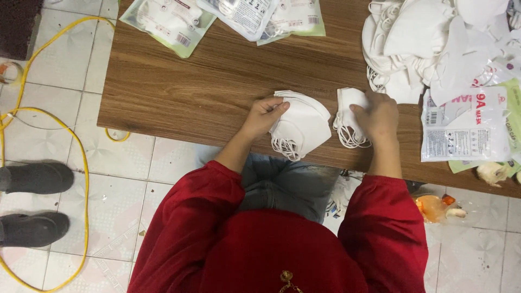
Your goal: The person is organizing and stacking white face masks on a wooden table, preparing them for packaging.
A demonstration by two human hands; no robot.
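Note:
On a low wooden table [184, 87], my left hand [264, 115] grips the left edge of a fanned stack of white folded face masks [304, 125] with ear loops hanging toward me. My right hand [377, 116] rests on and holds a second, smaller stack of white masks [347, 114] just to the right. The two stacks lie close together near the table's front edge. Both arms wear red sleeves.
A big heap of loose white masks [418, 43] fills the table's back right. Flat printed mask packets [467, 127] lie at the right, more packets [173, 21] at the back. A yellow cable [81, 163] loops on the tiled floor, beside two dark shoes [32, 203].

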